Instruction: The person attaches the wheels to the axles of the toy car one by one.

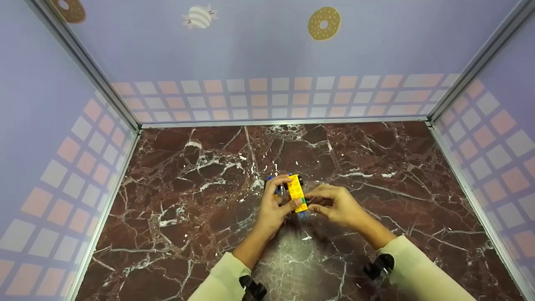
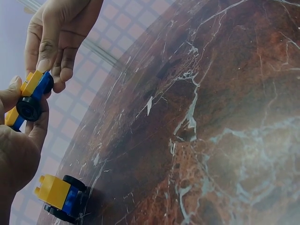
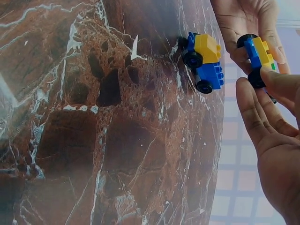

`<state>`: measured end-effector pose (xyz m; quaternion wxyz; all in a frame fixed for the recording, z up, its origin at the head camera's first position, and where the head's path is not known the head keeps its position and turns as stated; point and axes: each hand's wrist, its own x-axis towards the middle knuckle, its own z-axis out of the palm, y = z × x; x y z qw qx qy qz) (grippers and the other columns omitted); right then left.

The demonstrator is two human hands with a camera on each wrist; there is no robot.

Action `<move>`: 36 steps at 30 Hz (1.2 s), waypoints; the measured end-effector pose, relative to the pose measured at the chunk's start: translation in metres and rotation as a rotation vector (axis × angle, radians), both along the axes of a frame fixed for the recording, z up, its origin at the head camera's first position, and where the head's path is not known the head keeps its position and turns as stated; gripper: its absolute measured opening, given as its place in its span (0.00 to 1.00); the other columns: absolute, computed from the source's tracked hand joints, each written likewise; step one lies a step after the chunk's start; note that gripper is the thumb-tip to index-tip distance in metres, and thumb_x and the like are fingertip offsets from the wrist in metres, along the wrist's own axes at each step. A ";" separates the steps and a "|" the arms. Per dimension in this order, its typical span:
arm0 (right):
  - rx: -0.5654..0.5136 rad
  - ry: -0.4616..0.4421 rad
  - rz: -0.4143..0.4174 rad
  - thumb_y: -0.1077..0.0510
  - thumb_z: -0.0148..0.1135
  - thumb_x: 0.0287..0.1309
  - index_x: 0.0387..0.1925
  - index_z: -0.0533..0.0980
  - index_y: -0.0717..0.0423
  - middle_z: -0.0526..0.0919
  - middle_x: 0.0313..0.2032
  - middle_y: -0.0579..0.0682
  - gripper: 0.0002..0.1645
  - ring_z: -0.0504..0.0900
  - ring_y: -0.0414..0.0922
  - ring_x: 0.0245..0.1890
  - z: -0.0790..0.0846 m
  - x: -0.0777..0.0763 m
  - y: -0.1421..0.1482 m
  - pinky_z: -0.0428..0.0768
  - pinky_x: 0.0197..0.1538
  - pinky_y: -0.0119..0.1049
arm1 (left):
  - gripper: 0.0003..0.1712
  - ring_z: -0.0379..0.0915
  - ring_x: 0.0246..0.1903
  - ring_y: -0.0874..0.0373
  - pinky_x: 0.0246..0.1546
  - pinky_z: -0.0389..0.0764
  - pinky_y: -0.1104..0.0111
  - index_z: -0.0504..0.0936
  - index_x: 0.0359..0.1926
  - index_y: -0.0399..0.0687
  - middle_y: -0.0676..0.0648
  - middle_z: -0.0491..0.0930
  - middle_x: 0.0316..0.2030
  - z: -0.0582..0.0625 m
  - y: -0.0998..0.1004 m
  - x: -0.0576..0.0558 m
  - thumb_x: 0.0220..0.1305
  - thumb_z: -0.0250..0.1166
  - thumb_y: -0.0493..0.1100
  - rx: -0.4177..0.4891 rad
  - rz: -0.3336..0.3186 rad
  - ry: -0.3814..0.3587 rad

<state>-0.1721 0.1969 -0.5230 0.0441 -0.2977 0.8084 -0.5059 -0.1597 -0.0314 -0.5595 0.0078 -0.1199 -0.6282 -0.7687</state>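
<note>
My left hand (image 1: 271, 209) grips a toy car (image 1: 296, 190) by its side and ends, above the table. The car has yellow studded blocks on top, a bit of green, a blue base and black wheels (image 2: 29, 108). From the other side, my right hand (image 1: 340, 205) pinches the same car near a wheel, with the thumb by the yellow block in the right wrist view. A second toy car (image 3: 206, 47), blue with a yellow block and black wheels, stands on the table. In the head view my left hand partly hides it.
The dark red marbled tabletop (image 1: 200, 209) spreads around both hands. Lilac panels with checkered bands (image 1: 276, 96) wall it at the back and both sides. Black camera mounts (image 1: 379, 266) sit on both wrists.
</note>
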 end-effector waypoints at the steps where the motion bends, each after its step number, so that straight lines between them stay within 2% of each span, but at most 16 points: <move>1: -0.003 -0.003 0.001 0.70 0.77 0.63 0.55 0.87 0.70 0.90 0.49 0.66 0.19 0.93 0.58 0.44 0.000 0.000 0.000 0.95 0.52 0.37 | 0.33 0.79 0.60 0.42 0.47 0.93 0.66 0.75 0.70 0.38 0.34 0.60 0.77 0.000 0.000 0.000 0.67 0.77 0.31 0.006 -0.005 -0.005; 5: 0.004 -0.037 -0.003 0.70 0.77 0.63 0.57 0.86 0.69 0.89 0.51 0.65 0.20 0.93 0.58 0.45 0.001 0.000 0.001 0.94 0.53 0.35 | 0.35 0.84 0.54 0.40 0.46 0.94 0.65 0.74 0.72 0.39 0.32 0.58 0.78 0.001 0.000 0.000 0.67 0.77 0.31 0.019 -0.022 -0.024; 11: 0.037 -0.064 -0.007 0.68 0.77 0.64 0.61 0.86 0.65 0.89 0.53 0.63 0.24 0.93 0.57 0.47 0.003 0.001 0.001 0.94 0.54 0.37 | 0.38 0.86 0.55 0.36 0.48 0.96 0.61 0.72 0.74 0.39 0.34 0.59 0.77 0.002 0.002 0.000 0.67 0.77 0.29 0.046 -0.037 -0.062; 15: 0.041 -0.061 0.001 0.65 0.78 0.64 0.64 0.85 0.61 0.88 0.54 0.61 0.27 0.93 0.58 0.48 0.005 0.001 0.003 0.95 0.52 0.42 | 0.40 0.88 0.56 0.39 0.49 0.95 0.62 0.68 0.77 0.41 0.37 0.59 0.79 0.002 0.000 0.001 0.68 0.76 0.30 0.059 -0.063 -0.109; 18: 0.036 -0.051 0.005 0.62 0.80 0.64 0.66 0.84 0.60 0.86 0.57 0.63 0.30 0.93 0.59 0.49 0.005 0.001 0.004 0.96 0.51 0.44 | 0.43 0.89 0.56 0.43 0.49 0.94 0.64 0.64 0.79 0.42 0.33 0.61 0.78 0.003 -0.001 0.002 0.70 0.76 0.31 0.058 -0.088 -0.134; 22: 0.046 -0.006 -0.022 0.58 0.83 0.61 0.69 0.81 0.62 0.83 0.60 0.64 0.37 0.91 0.61 0.51 0.004 0.000 0.002 0.96 0.49 0.49 | 0.45 0.90 0.53 0.48 0.47 0.93 0.66 0.63 0.80 0.43 0.29 0.64 0.77 0.002 -0.001 0.003 0.70 0.76 0.32 0.053 -0.095 -0.140; 27: 0.107 0.091 -0.092 0.51 0.90 0.52 0.76 0.76 0.59 0.78 0.67 0.60 0.52 0.85 0.61 0.59 0.002 0.000 -0.002 0.94 0.55 0.54 | 0.45 0.89 0.50 0.50 0.44 0.93 0.67 0.64 0.80 0.44 0.38 0.56 0.82 0.001 0.003 0.003 0.69 0.77 0.32 0.050 -0.090 -0.143; 33: 0.192 0.196 -0.118 0.48 0.93 0.46 0.80 0.71 0.55 0.75 0.73 0.58 0.62 0.78 0.59 0.66 0.001 -0.001 -0.007 0.83 0.69 0.59 | 0.48 0.88 0.47 0.53 0.38 0.92 0.68 0.62 0.81 0.39 0.37 0.57 0.79 0.001 0.007 0.004 0.66 0.78 0.30 0.052 -0.082 -0.134; 36: 0.214 0.220 -0.106 0.46 0.94 0.44 0.81 0.71 0.56 0.75 0.74 0.58 0.64 0.75 0.58 0.67 0.001 -0.001 -0.010 0.79 0.71 0.63 | 0.48 0.87 0.45 0.53 0.36 0.92 0.69 0.64 0.80 0.39 0.36 0.59 0.77 0.002 0.008 0.005 0.65 0.78 0.29 0.026 -0.070 -0.122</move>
